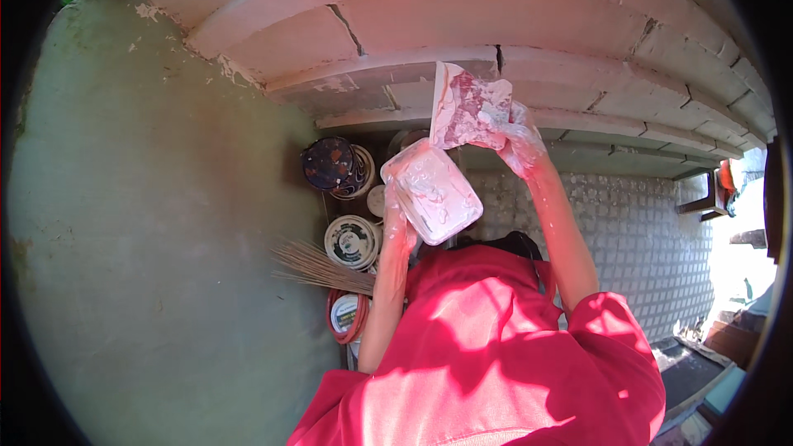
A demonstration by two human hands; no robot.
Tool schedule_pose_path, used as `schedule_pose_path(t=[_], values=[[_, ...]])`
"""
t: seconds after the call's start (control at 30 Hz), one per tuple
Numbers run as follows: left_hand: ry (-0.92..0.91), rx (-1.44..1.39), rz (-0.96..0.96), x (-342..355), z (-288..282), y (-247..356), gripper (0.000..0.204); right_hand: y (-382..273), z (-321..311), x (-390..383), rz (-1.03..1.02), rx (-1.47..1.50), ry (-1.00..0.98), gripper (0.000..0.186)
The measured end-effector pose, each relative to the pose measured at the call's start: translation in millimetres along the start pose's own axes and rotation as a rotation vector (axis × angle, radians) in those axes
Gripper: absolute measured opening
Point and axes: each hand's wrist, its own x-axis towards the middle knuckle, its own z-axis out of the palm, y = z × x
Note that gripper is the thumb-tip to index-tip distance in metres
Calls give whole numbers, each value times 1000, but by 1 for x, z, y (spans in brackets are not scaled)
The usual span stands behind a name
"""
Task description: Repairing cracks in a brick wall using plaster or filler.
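Note:
My left hand holds a squarish plastic tub smeared inside with pale, creamy paste. My right hand grips a flat, paste-covered scraper at its right side, just above the tub's upper rim. White residue coats my right fingers and wrist. The scraper is raised in front of a pink wall with curved-looking ledges and cracks in it. The fingers of my left hand are partly hidden by the tub.
A green-grey wall fills the left. Beside it stand a dark-lidded bucket, a white bucket, a stick broom and a red-rimmed container. Patterned tiled floor lies right, with a wooden stool and dark tray.

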Motion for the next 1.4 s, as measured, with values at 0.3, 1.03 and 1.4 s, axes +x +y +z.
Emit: schedule_pose_path(t=[0.3, 1.03, 1.4], values=[[-176, 24, -175, 10, 67, -15, 50, -85, -23, -87, -366, -1068, -1, 34], [-283, 174, -277, 33, 194, -73, 51, -199, -170, -131, -540, -1833, -836, 47], [-306, 251, -151, 32, 230, -101, 52, -254, -180, -132, 95, -1453, -307, 55]])
